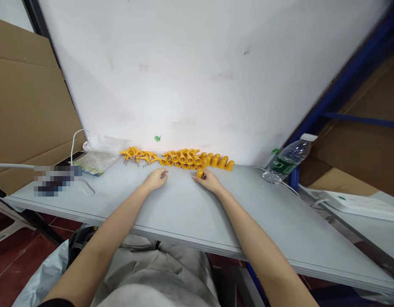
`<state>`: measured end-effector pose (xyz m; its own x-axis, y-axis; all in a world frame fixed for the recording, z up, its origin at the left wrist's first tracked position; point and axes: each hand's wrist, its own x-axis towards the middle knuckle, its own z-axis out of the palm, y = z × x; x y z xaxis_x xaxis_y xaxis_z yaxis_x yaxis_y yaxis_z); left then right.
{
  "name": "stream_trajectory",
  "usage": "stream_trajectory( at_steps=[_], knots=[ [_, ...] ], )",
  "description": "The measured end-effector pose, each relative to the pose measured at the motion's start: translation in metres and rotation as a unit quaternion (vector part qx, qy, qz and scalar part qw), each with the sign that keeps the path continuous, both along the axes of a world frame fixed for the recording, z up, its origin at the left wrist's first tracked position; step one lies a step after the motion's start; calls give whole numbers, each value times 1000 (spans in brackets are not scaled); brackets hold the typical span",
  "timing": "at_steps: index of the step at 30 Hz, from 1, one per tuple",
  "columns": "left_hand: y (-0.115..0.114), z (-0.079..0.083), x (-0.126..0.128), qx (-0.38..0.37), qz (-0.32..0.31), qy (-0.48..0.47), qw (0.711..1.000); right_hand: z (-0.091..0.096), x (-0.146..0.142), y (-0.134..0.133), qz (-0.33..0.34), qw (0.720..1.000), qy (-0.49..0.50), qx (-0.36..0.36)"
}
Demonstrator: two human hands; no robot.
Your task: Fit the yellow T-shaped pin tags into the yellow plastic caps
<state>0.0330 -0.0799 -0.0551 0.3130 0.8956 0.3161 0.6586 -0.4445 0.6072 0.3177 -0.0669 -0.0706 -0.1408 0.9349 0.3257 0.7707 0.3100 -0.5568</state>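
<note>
My right hand (210,181) is closed on a small yellow plastic cup-shaped piece (199,173), held between thumb and fingers just above the table. To its left, my left hand (156,179) rests near the tabletop with loosely bent fingers, slightly apart, and nothing visible in them. Behind the hands lies a stacked row of yellow cone-shaped pieces (183,159), their round mouths facing me. More yellow pieces (221,162) stand in a line to the right. At the left, yellow T-shaped handles (133,152) lie heaped, with small metal springs (138,162) hanging or lying by them.
A grey table (190,213) meets a white wall panel (197,76). A tilted water bottle (288,160) leans at the right, near a white power strip (363,204). Clear plastic bags (99,158) and a white cable (11,165) lie left, beside cardboard (21,98).
</note>
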Motion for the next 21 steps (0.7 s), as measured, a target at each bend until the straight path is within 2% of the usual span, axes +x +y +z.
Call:
stream_trajectory(
  at_steps=[3,8,10,12,15,17,21],
  knots=[
    [-1,-1,0,17,-14,37,999,-2,2,1,0,1000,2,3],
    [7,3,4,65,-40,173,982,-3,3,3,6,1000,3,10],
    [22,14,3,27,-40,214,976,-2,3,3,8,1000,5,7],
    [42,29,-3,-74,-39,259,962,-2,3,2,6,1000,5,5],
    [71,51,-21,-111,-3,281,953,-1,2,0,0,1000,-1,4],
    [82,57,-34,-102,37,280,954,0,2,-1,-4,1000,-4,2],
    [79,44,-48,-53,94,278,955,3,1,-3,-5,1000,-5,1]
  ],
)
